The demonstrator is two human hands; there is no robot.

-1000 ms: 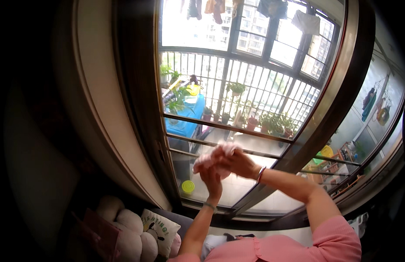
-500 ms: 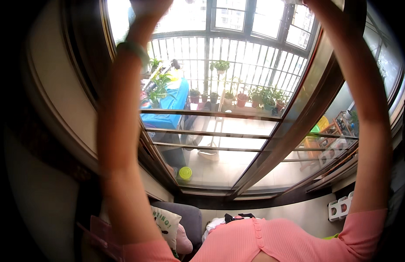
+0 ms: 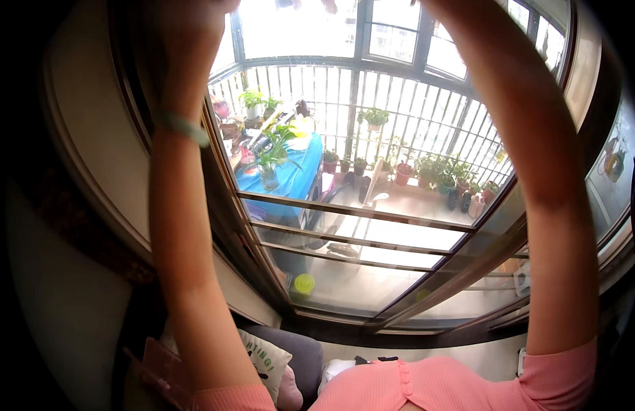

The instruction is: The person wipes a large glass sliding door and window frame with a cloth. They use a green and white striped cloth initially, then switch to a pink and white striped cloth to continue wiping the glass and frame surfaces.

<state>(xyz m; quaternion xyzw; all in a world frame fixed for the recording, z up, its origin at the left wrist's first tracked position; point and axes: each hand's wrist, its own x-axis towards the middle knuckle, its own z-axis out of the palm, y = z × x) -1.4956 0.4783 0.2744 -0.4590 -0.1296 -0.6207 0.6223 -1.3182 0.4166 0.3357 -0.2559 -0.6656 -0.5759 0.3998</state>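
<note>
Both of my arms reach up past the top edge of the view, in front of a dark-framed glass sliding door point(image 3: 358, 240). My left hand point(image 3: 194, 17) shows only in part at the upper left, beside the door's dark frame; its fingers are cut off or lost in shadow. A pale green bangle point(image 3: 184, 129) circles that wrist. On the right, my forearm point(image 3: 509, 82) crosses the upper glass, and the hand lies beyond the top edge. Whether either hand holds anything does not show.
Beyond the glass, a blue-covered table point(image 3: 290, 171) carries plants and clutter. Several potted plants point(image 3: 403, 172) line the barred railing. A yellow-green round lid-like thing point(image 3: 304, 283) is on the balcony floor. Near me are a grey seat point(image 3: 300, 349) and a printed cushion point(image 3: 266, 356).
My view has shifted, so the balcony sits farther right and lower. My left hand appears lower in the view. The right forearm has swung left, and its hand has left the view.
</note>
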